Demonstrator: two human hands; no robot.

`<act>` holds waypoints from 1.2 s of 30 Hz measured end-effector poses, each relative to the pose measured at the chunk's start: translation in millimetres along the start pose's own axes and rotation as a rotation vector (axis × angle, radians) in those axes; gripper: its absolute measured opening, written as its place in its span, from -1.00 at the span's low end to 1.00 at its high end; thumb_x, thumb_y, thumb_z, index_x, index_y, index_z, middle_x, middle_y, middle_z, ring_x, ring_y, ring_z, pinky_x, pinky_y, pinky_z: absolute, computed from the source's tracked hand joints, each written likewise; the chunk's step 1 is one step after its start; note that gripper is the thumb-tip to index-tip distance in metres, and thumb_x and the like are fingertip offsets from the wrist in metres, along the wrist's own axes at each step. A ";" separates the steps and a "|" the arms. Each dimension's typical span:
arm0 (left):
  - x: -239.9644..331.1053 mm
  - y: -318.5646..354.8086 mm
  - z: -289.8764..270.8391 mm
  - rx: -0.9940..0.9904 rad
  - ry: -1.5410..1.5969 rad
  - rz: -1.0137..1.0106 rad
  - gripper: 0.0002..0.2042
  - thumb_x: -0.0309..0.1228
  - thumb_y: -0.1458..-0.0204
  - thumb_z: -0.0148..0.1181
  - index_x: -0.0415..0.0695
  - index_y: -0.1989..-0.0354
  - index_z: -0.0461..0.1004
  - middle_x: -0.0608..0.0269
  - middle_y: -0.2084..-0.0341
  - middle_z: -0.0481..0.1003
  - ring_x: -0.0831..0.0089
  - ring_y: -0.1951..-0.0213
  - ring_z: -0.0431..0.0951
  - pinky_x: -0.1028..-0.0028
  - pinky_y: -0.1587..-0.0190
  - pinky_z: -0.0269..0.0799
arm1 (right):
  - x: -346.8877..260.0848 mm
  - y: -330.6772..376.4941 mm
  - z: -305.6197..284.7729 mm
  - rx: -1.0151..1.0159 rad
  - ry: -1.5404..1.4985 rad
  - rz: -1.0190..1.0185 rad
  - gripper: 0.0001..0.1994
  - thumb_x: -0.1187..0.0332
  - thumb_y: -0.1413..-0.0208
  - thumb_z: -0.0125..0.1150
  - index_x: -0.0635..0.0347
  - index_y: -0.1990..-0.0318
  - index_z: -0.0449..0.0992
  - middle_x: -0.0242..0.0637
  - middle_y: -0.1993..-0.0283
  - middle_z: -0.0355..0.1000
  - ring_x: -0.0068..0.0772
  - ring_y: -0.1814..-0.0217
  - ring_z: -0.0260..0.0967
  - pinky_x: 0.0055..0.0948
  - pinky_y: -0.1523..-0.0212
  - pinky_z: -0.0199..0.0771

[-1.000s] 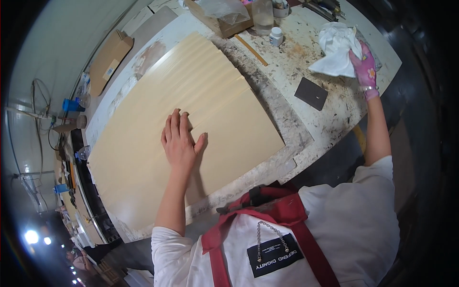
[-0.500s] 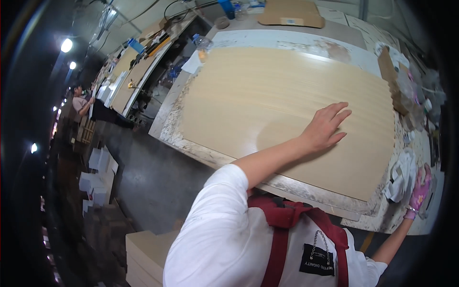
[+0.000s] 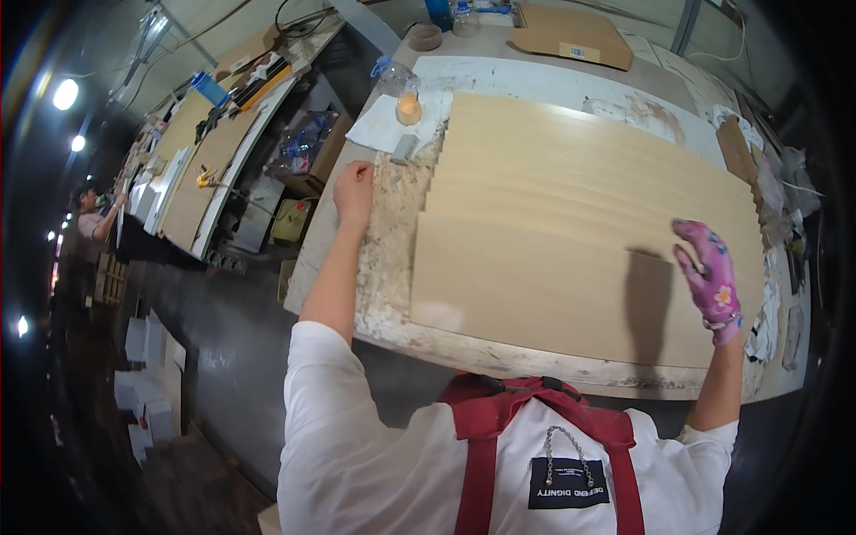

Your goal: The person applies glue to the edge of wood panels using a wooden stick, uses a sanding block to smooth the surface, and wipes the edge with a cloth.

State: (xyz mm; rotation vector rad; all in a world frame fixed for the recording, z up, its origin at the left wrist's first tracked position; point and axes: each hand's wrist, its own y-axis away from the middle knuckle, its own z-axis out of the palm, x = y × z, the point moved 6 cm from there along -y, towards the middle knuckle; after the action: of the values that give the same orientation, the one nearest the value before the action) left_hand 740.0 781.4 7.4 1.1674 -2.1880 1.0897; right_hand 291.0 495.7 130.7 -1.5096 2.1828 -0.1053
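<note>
Several pale wood-grain panels (image 3: 553,285) lie in an overlapping, stepped stack on the worktable. My bare left hand (image 3: 354,192) is curled closed by the table's left edge, apart from the panels. Its palm is hidden, so anything inside it cannot be made out. Over the right part of the panels, my right hand (image 3: 711,281) wears a pink flowered glove. Its thumb and fingers are apart, with nothing between them, and a shadow falls on the panels beside it. A small grey block (image 3: 404,147) sits beyond my left hand, next to a white cloth (image 3: 374,125).
On the cloth stands a small container of orange stuff (image 3: 408,111), by a clear plastic bottle (image 3: 394,78). Flat cardboard (image 3: 571,36) lies at the back. Plastic wrap (image 3: 794,187) clutters the right side. A person (image 3: 94,214) stands at another bench on the left.
My left hand has left the panels, moved to the table's left edge and curled closed. My gloved right hand has come from the right edge to over the panels. The view has shifted.
</note>
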 end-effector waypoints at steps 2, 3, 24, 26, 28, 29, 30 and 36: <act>-33.8 -26.2 18.8 -0.079 -0.108 -0.088 -0.80 -0.29 0.00 0.14 -0.17 0.36 0.54 0.07 0.45 0.50 0.14 0.34 0.51 0.30 0.25 0.39 | -43.2 -26.7 18.2 -0.075 0.011 -0.070 -0.73 0.39 0.00 0.15 0.21 0.11 0.43 -0.13 0.13 0.42 -0.03 0.04 0.35 -0.24 0.00 0.29; -40.9 -35.2 27.2 -0.051 -0.083 -0.049 -0.80 -0.29 0.00 0.14 -0.17 0.36 0.54 0.07 0.45 0.50 0.14 0.34 0.51 0.30 0.25 0.39 | -60.4 -38.6 26.0 -0.109 -0.020 -0.092 -0.72 0.39 0.00 0.16 0.19 0.10 0.43 -0.13 0.13 0.42 -0.04 0.06 0.35 -0.24 0.02 0.29; 67.0 19.5 69.1 -0.932 2.096 -0.796 -0.67 -0.24 -0.23 -0.25 -0.18 -0.03 0.24 0.14 0.13 0.33 0.38 0.25 0.30 0.43 0.20 0.32 | -164.6 -251.7 246.3 -0.707 -1.586 0.251 -0.63 0.16 -0.09 0.17 0.16 0.02 0.34 -0.52 0.30 0.37 -0.70 0.31 0.34 -0.54 0.10 0.32; 67.1 22.5 73.6 -0.915 2.092 -0.815 -0.67 -0.25 -0.23 -0.24 -0.19 -0.03 0.26 0.14 0.17 0.35 0.39 0.26 0.32 0.44 0.18 0.34 | -162.3 -257.0 254.7 -0.691 -1.586 0.251 -0.65 0.19 -0.09 0.18 0.17 0.04 0.35 -0.51 0.29 0.38 -0.69 0.32 0.35 -0.58 0.19 0.35; 55.6 15.3 79.1 -0.865 2.056 -0.877 -0.67 -0.25 -0.23 -0.23 -0.19 -0.03 0.28 0.15 0.20 0.38 0.39 0.27 0.34 0.44 0.17 0.35 | -154.2 -262.1 256.1 -0.668 -1.539 0.345 -0.69 0.27 -0.10 0.17 0.19 0.05 0.34 -0.42 0.26 0.41 -0.65 0.31 0.41 -0.64 0.41 0.43; 47.7 4.7 81.6 -0.941 1.719 -0.658 -0.67 -0.25 -0.22 -0.18 -0.19 -0.02 0.32 0.18 0.25 0.42 0.42 0.30 0.36 0.46 0.16 0.36 | -156.5 -267.2 253.4 -0.693 -1.575 0.283 -0.69 0.27 -0.10 0.17 0.19 0.05 0.34 -0.42 0.26 0.41 -0.65 0.31 0.41 -0.64 0.41 0.43; 41.1 -9.3 84.3 -0.999 1.414 -0.419 -0.67 -0.25 -0.20 -0.13 -0.20 0.00 0.35 0.21 0.30 0.45 0.45 0.33 0.38 0.49 0.16 0.38 | -140.9 -276.3 247.6 -0.510 -1.540 0.393 -0.69 0.28 -0.11 0.17 0.20 0.04 0.34 -0.37 0.23 0.41 -0.60 0.26 0.43 -0.62 0.42 0.47; -19.8 -167.4 105.5 -0.197 0.341 0.125 -0.76 -0.30 -0.03 0.14 -0.23 0.26 0.53 0.09 0.39 0.51 0.21 0.31 0.50 0.36 0.23 0.38 | -104.4 -321.8 252.7 -0.412 -1.359 0.529 -0.68 0.11 -0.17 0.06 0.05 0.03 0.36 -0.40 0.18 0.42 -0.49 0.22 0.45 -0.49 0.34 0.53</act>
State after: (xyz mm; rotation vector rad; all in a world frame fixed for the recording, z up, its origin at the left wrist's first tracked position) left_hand 889.4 650.3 4.5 0.7097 -2.0630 1.0101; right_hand 704.7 516.1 48.6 -0.6516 1.3381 1.2164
